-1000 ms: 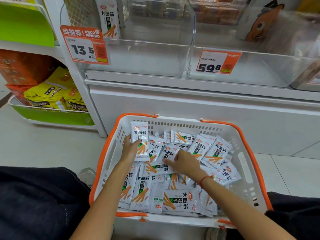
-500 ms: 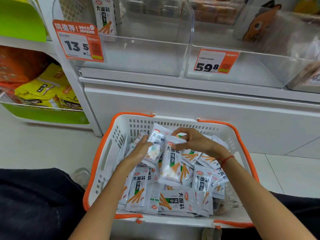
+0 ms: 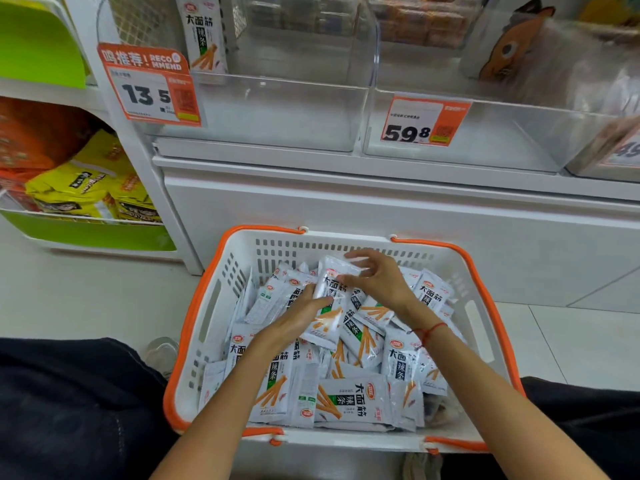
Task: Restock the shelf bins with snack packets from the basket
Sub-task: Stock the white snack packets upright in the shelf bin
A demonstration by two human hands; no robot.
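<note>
We have one wide-angle head view, looking forward and down from close above the basket (image 3: 194,327) at lower centre; the shelf bins (image 3: 277,112) cross the frame's top, edges bending outward.

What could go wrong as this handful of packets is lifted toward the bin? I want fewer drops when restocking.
1. The left hand holds several packets in a loose, uneven stack; the right hand only touches the top with spread fingers, so some may slip out.
2. The clear bin sits well above the basket, so dropped packets could miss it and land on the floor.
3. The 13.5 price tag hangs on the bin's front and could be knocked.
</note>
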